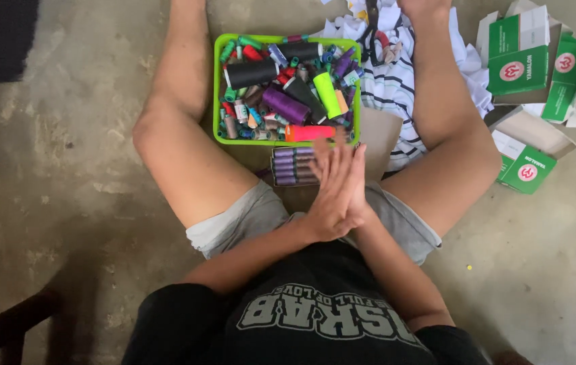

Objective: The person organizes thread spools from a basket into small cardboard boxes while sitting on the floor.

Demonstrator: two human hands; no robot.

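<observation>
Palms of the left hand (328, 196) and right hand (350, 186) press flat together, empty, above purple thread spools (293, 167).

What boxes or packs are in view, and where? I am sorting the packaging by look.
Upper cartons: far right, rectangular, green and white with round red emblems.
Lower carton: right, beside the knee, same colours.
Clear pack of purple spools: under the green basket, by the hands.

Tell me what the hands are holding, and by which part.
Nothing that shows: the left hand and right hand are pressed palm to palm above a small box of purple thread spools. Anything between the palms is hidden.
</observation>
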